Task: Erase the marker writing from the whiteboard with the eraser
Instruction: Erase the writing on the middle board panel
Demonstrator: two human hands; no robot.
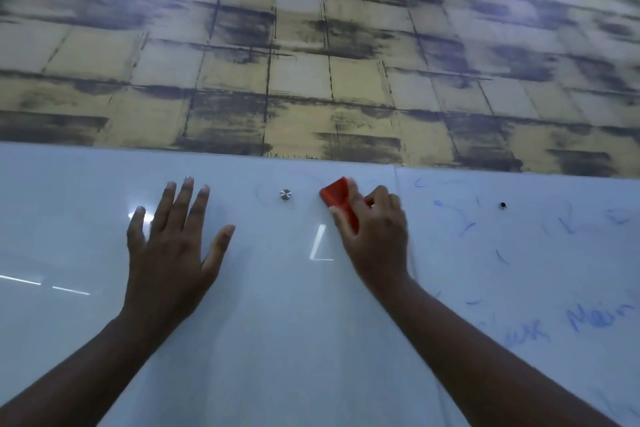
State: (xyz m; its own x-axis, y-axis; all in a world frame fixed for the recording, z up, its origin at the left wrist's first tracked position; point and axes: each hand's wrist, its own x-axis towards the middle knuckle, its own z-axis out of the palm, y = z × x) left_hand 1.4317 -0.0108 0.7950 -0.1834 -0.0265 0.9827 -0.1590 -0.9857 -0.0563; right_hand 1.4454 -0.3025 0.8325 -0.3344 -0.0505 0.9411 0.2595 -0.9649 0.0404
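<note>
Right hand point(375, 230) grips the red block eraser point(337, 199) against the glossy whiteboard point(277, 322), wiping seemingly faint blue marker writing point(588, 317); left hand point(173, 246) lies flat, fingers spread, bracing

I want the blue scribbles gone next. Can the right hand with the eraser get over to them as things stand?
Probably yes: the right hand grips the red eraser on the whiteboard, and the blue writing lies just right of it with nothing between.

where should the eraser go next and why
Probably sweep the red eraser, gripped in the right hand, rightward across the panel seam. Most blue marker writing lies on the right panel, while the area around the metal mounting stud shows only faint traces. The left hand rests flat on the whiteboard.
</note>
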